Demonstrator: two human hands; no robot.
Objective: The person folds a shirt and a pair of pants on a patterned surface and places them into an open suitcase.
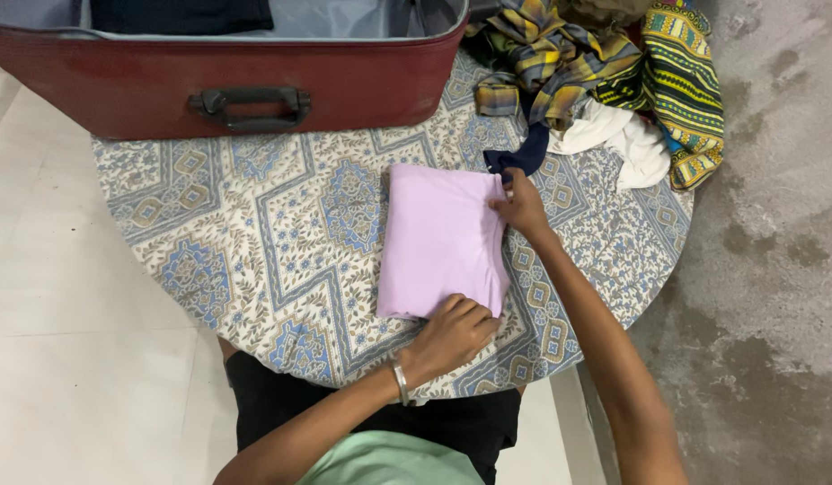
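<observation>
While both hands pinch lilac cloth, folded

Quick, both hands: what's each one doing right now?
Left hand: fingers curled shut on the near edge of the folded lilac cloth garment.
Right hand: pinching the same garment's far right corner.

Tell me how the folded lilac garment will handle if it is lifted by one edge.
The folded lilac garment looks like soft cloth, so it would probably droop and unfold. It likely weighs little. Both hands, left hand and right hand, grip its right edge, suggesting the layers shift easily.
</observation>
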